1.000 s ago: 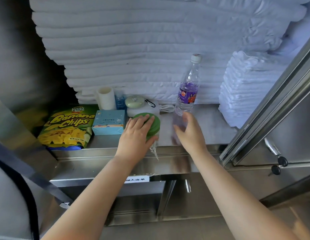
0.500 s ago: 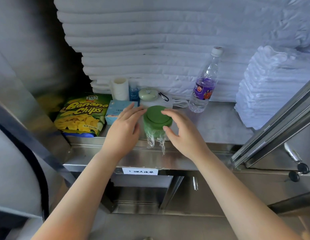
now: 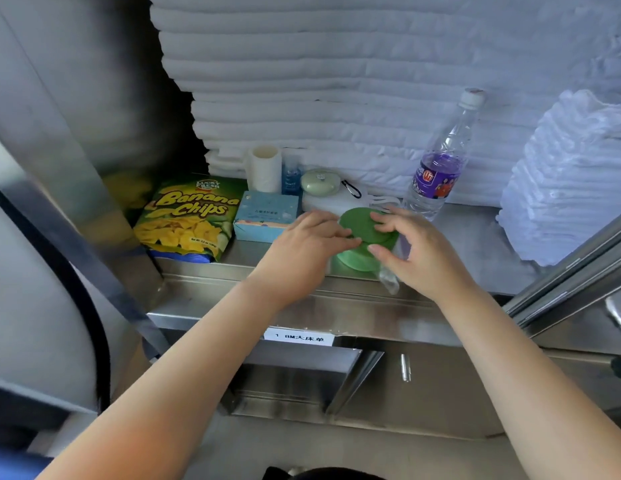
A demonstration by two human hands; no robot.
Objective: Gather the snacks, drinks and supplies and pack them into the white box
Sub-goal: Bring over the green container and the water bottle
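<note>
Both hands are now on the green-lidded container [image 3: 362,227]. Half a second ago the left hand [image 3: 302,252] lay flat-fingered beside it; now its fingers [image 3: 331,225] and thumb grasp the lid's left edge, though this is blurred. The right hand [image 3: 421,252], then just arriving, now has its fingers over the lid and its thumb on the side, grasping it. The container was upright and now tips toward the camera at the front of the counter [image 3: 475,244], with its clear wrap hanging below. Can't tell if it's lifted. The banana chips bag [image 3: 184,220], blue box [image 3: 265,214] and water bottle [image 3: 440,168] are unmoved.
</note>
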